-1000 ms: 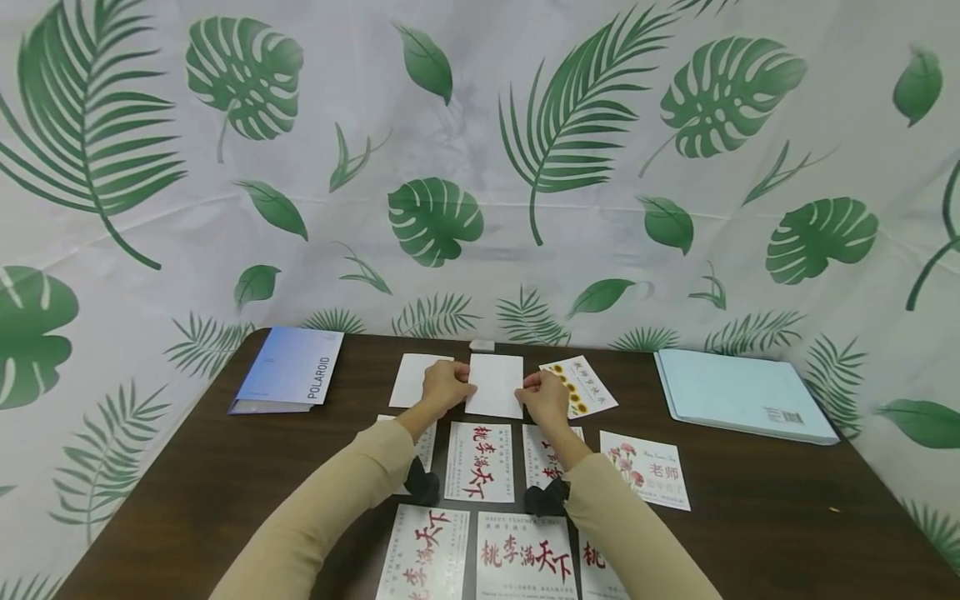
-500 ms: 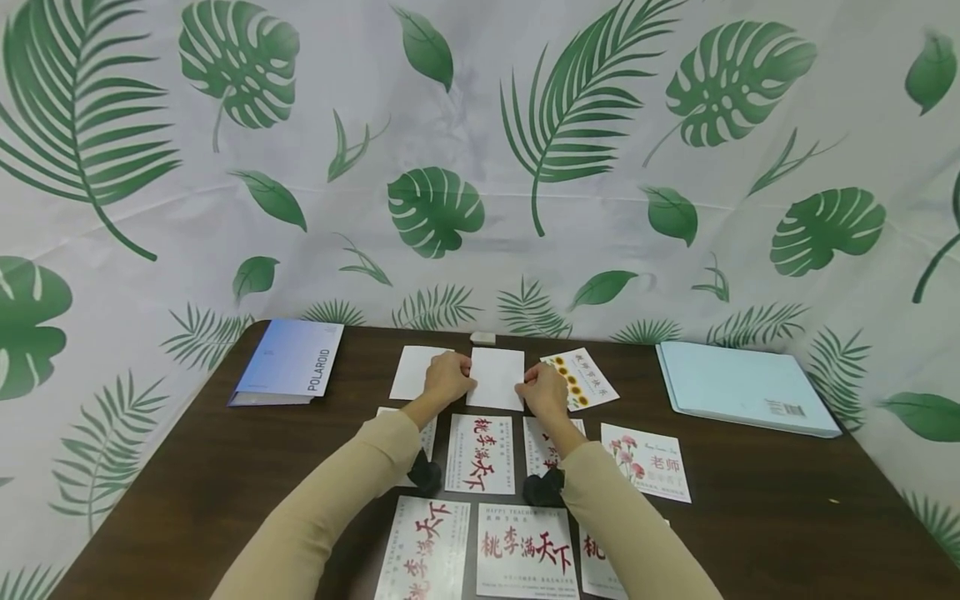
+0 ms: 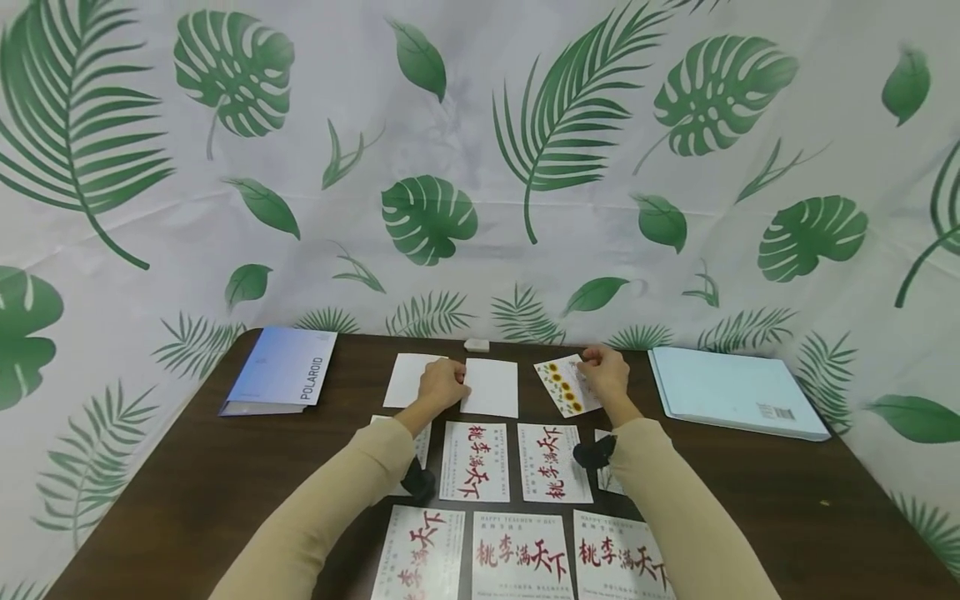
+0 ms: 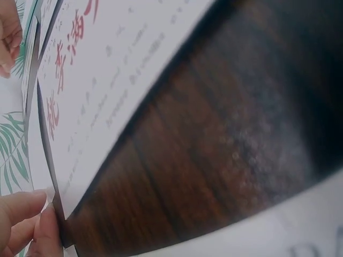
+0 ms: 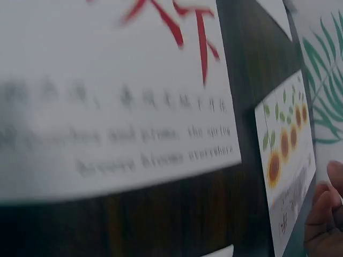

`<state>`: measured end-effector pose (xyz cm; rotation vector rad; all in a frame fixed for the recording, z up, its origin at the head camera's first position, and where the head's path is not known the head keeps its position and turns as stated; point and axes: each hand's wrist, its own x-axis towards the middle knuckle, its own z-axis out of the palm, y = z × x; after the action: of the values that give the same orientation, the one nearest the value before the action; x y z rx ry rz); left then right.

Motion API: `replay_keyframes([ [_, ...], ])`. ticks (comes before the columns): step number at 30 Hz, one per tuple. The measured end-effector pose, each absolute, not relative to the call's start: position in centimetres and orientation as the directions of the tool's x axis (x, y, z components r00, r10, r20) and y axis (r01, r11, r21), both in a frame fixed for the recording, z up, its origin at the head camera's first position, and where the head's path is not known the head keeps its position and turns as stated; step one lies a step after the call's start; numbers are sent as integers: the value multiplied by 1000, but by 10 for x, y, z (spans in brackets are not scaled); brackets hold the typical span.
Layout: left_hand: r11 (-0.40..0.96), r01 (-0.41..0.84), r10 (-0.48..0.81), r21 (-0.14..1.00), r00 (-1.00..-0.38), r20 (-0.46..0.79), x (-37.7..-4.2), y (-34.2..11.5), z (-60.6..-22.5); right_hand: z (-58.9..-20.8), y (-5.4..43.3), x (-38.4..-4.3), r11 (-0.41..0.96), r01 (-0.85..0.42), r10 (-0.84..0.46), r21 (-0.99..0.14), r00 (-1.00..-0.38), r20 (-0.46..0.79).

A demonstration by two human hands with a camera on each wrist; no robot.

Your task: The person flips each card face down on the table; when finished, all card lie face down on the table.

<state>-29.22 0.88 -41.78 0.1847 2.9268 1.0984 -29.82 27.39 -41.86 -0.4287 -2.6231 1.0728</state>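
Note:
My left hand (image 3: 442,385) is at the left edge of a blank white card (image 3: 489,388), pinching that edge between thumb and finger. Close-up in the left wrist view, the thumb and finger (image 4: 47,219) meet at the card's edge. Another blank card (image 3: 408,382) lies partly behind this hand. To the right, my right hand (image 3: 606,377) reaches the upper right side of a sunflower card (image 3: 562,390), fingertips right at its edge and loosely bent. Thumb and fingers (image 5: 321,214) stand slightly apart there in the right wrist view.
Several cards with red characters, such as this middle one (image 3: 476,462), lie in rows nearer me. A blue POLAROID folder (image 3: 281,371) lies at the left, a pale blue folder (image 3: 735,392) at the right. A small white block (image 3: 477,345) sits at the table's back edge.
My right hand has let go of the blank card's right edge and moved right to the sunflower card. The left hand stays at the blank card's left edge.

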Motion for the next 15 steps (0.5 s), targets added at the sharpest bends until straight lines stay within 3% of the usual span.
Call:
replay_keyframes([
  [7, 744, 153, 151, 650, -987, 60, -290, 10, -424, -427, 293, -307, 721, 216, 285, -659, -958, -2],
  [15, 743, 121, 140, 659, -990, 23, -293, 8, -415, -426, 295, -317, 793, 167, 184, -586, -982, -32],
])
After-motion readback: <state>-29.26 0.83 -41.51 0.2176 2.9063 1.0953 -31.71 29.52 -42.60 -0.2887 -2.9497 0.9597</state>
